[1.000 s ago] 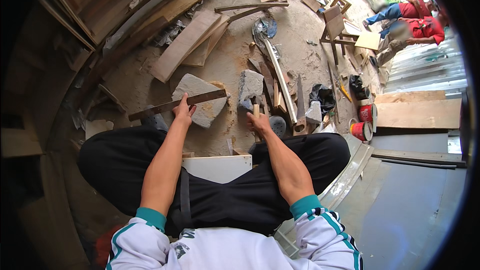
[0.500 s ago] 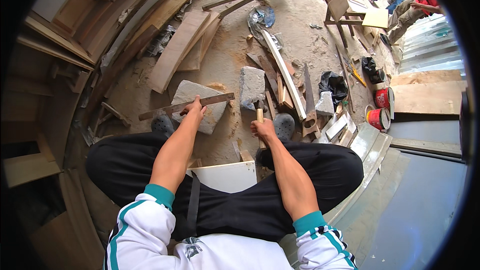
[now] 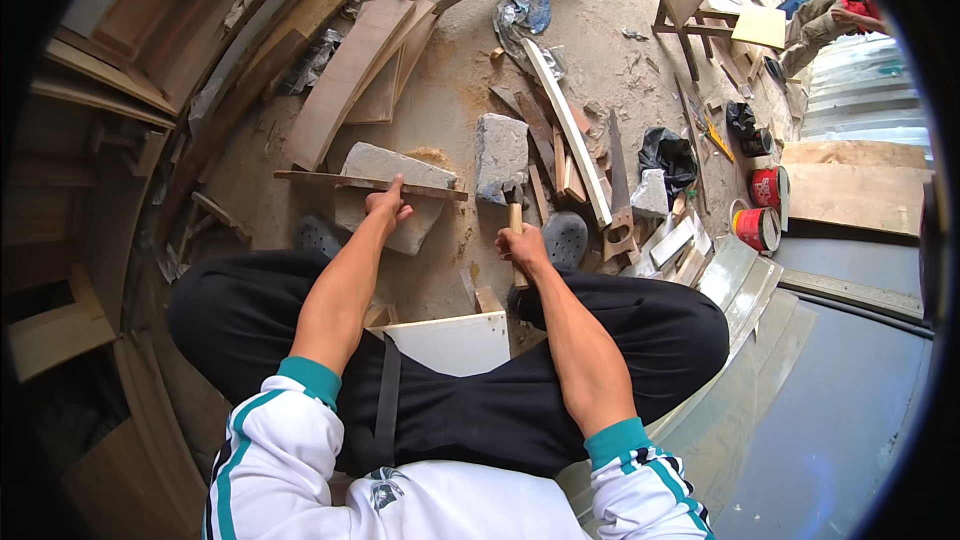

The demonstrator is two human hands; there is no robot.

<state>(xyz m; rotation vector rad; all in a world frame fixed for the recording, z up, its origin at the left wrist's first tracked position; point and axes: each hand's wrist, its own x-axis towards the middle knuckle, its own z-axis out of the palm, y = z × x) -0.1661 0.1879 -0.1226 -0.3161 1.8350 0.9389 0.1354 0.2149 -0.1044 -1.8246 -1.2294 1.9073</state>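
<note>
- Hammer (image 3: 513, 212) news: your right hand (image 3: 522, 246) is wrapped tight round its wooden handle, and over the last second it's swung off to the right of the flat stone block (image 3: 392, 195), head now hanging by the smaller grey stone (image 3: 501, 154).
- Left hand (image 3: 385, 205) hasn't budged, fingers pressed down on the thin wooden strip (image 3: 370, 183) lying across that block.
- Strip looks pinned, so I'd guess you're lined up for a hit.
- Handsaw (image 3: 618, 190) and two red tins (image 3: 762, 208) sit further right of the block.
</note>
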